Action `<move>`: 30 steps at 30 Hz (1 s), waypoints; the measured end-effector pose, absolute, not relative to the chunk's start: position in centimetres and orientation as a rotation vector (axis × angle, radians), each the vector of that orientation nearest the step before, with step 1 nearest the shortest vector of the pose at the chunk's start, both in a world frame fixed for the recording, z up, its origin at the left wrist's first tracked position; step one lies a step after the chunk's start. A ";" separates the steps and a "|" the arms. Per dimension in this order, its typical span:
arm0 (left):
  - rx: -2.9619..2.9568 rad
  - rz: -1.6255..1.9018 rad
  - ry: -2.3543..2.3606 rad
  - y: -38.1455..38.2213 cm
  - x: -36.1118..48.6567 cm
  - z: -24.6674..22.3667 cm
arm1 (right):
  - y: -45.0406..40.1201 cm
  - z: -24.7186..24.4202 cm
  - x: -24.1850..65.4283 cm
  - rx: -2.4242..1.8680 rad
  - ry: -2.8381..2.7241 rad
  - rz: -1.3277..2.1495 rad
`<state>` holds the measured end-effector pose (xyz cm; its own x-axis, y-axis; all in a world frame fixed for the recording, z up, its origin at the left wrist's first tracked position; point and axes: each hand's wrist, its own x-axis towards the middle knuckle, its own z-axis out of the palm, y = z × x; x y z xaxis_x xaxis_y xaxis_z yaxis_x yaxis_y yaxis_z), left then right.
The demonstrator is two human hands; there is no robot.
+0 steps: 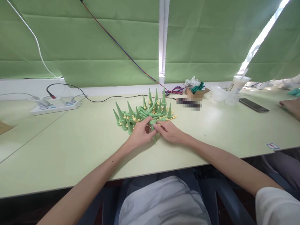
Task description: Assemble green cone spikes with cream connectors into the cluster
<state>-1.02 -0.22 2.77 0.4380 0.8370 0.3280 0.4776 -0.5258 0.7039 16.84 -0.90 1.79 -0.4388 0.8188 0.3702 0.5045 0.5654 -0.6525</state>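
Several green cones with yellow fittings [130, 112] stand and lie in a cluster on the pale table [93, 153]. At the near side of the cluster, my left hand [142, 131] is closed around one green cone [153, 122], whose tip points down toward the table's front edge. My right hand [168, 130] is closed beside it, its thumb and fingers pinched at the cone's right side near a small yellow part. The fingers partly hide the cone's middle.
A white power strip [56, 106] with plugs lies at the left. Behind the cones runs a black cable. Toward the right are a small cardboard box [198, 93], a plastic cup [235, 89] and a phone [253, 105].
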 end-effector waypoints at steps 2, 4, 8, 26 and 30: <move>2.173 0.909 1.101 -0.3 -1.0 2.8 | -0.9 1.8 16.8 -1.052 -2.122 0.602; 2.178 0.916 1.094 -0.3 -1.0 2.9 | -0.9 1.7 16.9 -1.046 -2.120 0.601; 2.179 0.937 1.091 -0.3 -1.0 2.7 | -0.8 1.7 16.9 -1.029 -2.121 0.596; 2.283 0.990 1.066 -0.3 -1.0 2.8 | -0.7 1.5 16.9 -0.984 -2.093 0.617; 2.295 0.997 1.070 -0.3 -1.1 2.8 | -0.7 1.5 16.8 -0.978 -2.084 0.628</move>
